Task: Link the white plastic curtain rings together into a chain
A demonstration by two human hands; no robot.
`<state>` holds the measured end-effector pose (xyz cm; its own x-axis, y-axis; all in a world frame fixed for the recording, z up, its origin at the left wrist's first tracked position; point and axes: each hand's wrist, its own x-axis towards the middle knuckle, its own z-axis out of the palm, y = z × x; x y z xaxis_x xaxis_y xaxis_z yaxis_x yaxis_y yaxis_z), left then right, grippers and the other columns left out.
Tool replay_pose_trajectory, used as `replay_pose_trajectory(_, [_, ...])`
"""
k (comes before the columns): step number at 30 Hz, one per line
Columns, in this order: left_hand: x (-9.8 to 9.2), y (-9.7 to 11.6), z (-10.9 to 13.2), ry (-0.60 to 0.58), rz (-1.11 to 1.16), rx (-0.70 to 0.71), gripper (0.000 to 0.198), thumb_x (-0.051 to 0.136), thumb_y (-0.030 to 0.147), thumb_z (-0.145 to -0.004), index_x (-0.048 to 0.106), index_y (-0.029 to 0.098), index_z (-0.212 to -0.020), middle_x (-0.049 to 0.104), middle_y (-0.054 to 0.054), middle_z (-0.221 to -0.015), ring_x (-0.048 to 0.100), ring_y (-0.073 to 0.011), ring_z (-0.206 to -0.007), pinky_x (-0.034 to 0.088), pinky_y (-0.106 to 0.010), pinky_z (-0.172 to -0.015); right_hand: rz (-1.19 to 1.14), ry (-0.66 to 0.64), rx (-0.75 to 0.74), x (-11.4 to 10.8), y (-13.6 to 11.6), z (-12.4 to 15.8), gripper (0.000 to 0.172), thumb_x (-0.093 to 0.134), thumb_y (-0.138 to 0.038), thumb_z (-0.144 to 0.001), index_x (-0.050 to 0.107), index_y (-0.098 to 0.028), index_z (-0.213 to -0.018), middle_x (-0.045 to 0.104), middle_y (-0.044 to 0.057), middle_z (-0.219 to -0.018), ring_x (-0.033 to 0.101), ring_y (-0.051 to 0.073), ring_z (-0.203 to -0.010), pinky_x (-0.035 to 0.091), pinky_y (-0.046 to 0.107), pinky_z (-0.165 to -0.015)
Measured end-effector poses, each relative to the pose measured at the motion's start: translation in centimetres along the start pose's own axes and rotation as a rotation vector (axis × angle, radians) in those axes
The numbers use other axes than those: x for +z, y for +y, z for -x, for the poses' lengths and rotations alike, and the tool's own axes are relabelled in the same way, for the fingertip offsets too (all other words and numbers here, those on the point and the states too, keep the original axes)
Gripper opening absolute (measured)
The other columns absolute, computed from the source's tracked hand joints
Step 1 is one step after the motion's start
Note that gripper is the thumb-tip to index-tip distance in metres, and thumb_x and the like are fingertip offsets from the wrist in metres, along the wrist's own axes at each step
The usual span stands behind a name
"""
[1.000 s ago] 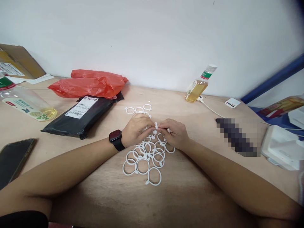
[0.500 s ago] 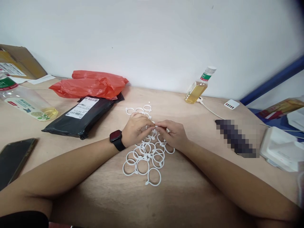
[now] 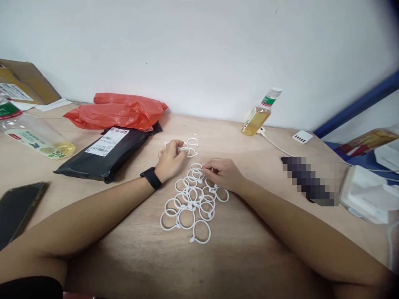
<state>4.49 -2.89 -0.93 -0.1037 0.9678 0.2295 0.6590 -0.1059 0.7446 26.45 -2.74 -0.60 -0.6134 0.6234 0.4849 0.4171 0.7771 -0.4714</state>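
Note:
Many thin white rings, each with a small knob, lie in a loose pile (image 3: 187,219) on the wooden table. A smaller group of the same rings (image 3: 192,142) lies farther back. At that back group is my left hand (image 3: 170,161), wearing a black watch; its fingers are curled around a white ring (image 3: 183,152), partly hidden by the thumb. My right hand (image 3: 225,173) is at the far end of the pile, thumb and forefinger pinched at the edge of a white ring (image 3: 197,165).
Left of the rings lie a black parcel (image 3: 90,164) and a red plastic bag (image 3: 115,111). A phone (image 3: 21,209), a tilted bottle (image 3: 37,139) and a carton (image 3: 40,81) are farther left. Behind right stand a bottle (image 3: 257,118) and a charger (image 3: 302,136); a white box (image 3: 363,195) is at right.
My hands were together over the pile, fingertips touching. My left hand has moved away, back and left, to the rear rings. My right hand has barely moved.

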Motion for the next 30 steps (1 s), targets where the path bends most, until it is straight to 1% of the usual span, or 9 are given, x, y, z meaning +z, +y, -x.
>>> replay_pose_trajectory(3, [-0.2,0.6,0.4,-0.100,-0.147,0.115,0.025,0.055,0.025,-0.085,0.064,0.023,-0.108,0.069,-0.003,-0.100,0.059,-0.0248,-0.100,0.035,-0.048,-0.099,-0.071,0.077,0.069,-0.3,-0.6,0.0,0.017,0.062,-0.027,-0.089,0.072,-0.019,-0.079,0.068,0.000,-0.067,0.056,0.010,-0.055,0.044,0.025,-0.057])
replay_pose_trajectory(7, [-0.2,0.8,0.8,-0.166,-0.260,0.227,0.032,0.055,0.014,-0.079,0.070,0.027,-0.104,0.070,-0.003,-0.110,0.057,-0.0277,-0.107,0.035,-0.048,-0.096,-0.086,0.217,0.174,-0.7,-0.7,-0.1,0.016,0.062,-0.025,-0.088,0.071,-0.019,-0.076,0.067,0.000,-0.066,0.056,0.012,-0.057,0.043,0.026,-0.058])
replay_pose_trajectory(9, [-0.1,0.5,0.7,-0.161,-0.243,0.246,0.031,0.056,0.014,-0.081,0.071,0.027,-0.104,0.072,-0.003,-0.105,0.059,-0.0263,-0.102,0.038,-0.046,-0.094,-0.090,0.240,0.202,-0.8,-0.6,-0.1,0.017,0.062,-0.025,-0.087,0.070,-0.019,-0.074,0.067,0.001,-0.066,0.057,0.012,-0.058,0.043,0.026,-0.057])
replay_pose_trajectory(12, [0.1,-0.1,0.3,-0.147,-0.101,0.248,0.022,0.060,0.018,-0.083,0.072,0.023,-0.101,0.073,-0.003,-0.092,0.064,-0.0208,-0.087,0.046,-0.038,-0.086,-0.089,0.239,0.206,-0.8,-0.6,-0.2,0.016,0.062,-0.024,-0.087,0.070,-0.019,-0.073,0.066,0.000,-0.065,0.056,0.013,-0.058,0.043,0.026,-0.057])
replay_pose_trajectory(16, [0.2,-0.4,0.0,-0.059,0.118,0.301,0.015,0.062,0.023,-0.085,0.071,0.018,-0.096,0.073,-0.004,-0.089,0.065,-0.0158,-0.078,0.051,-0.031,-0.078,-0.070,0.234,0.173,-0.7,-0.6,-0.2,0.015,0.062,-0.024,-0.087,0.070,-0.020,-0.075,0.066,0.000,-0.065,0.056,0.012,-0.057,0.045,0.026,-0.058])
replay_pose_trajectory(19, [0.0,-0.1,0.2,0.048,0.200,0.414,0.014,0.064,0.027,-0.087,0.070,0.018,-0.096,0.073,-0.004,-0.091,0.066,-0.0157,-0.081,0.053,-0.031,-0.082,-0.040,0.286,0.146,-0.5,-0.6,0.0,0.009,0.063,-0.024,-0.087,0.072,-0.021,-0.087,0.069,0.001,-0.074,0.056,0.012,-0.057,0.047,0.026,-0.058])
replay_pose_trajectory(21, [-0.1,0.3,0.6,0.070,0.232,0.484,0.015,0.067,0.030,-0.087,0.071,0.018,-0.095,0.074,-0.005,-0.090,0.067,-0.0160,-0.081,0.054,-0.032,-0.081,-0.021,0.312,0.096,-0.4,-0.5,0.1,0.012,0.064,-0.024,-0.086,0.071,-0.022,-0.096,0.070,0.001,-0.079,0.056,0.011,-0.056,0.047,0.026,-0.057])
replay_pose_trajectory(26, [-0.5,0.9,1.4,0.006,0.262,0.572,0.018,0.068,0.035,-0.088,0.072,0.018,-0.092,0.076,-0.006,-0.089,0.070,-0.0163,-0.082,0.056,-0.030,-0.078,0.029,0.245,-0.079,-0.1,-0.4,0.2,0.017,0.067,-0.029,-0.087,0.068,-0.023,-0.104,0.072,0.002,-0.086,0.053,0.009,-0.053,0.048,0.025,-0.057])
replay_pose_trajectory(30, [-0.7,1.3,1.7,-0.084,0.230,0.706,0.019,0.068,0.038,-0.088,0.073,0.020,-0.093,0.076,-0.005,-0.087,0.070,-0.0145,-0.079,0.056,-0.028,-0.075,0.027,0.228,-0.148,-0.1,-0.8,0.1,0.012,0.063,-0.027,-0.091,0.069,-0.023,-0.100,0.073,0.003,-0.086,0.062,0.012,-0.063,0.050,0.026,-0.062])
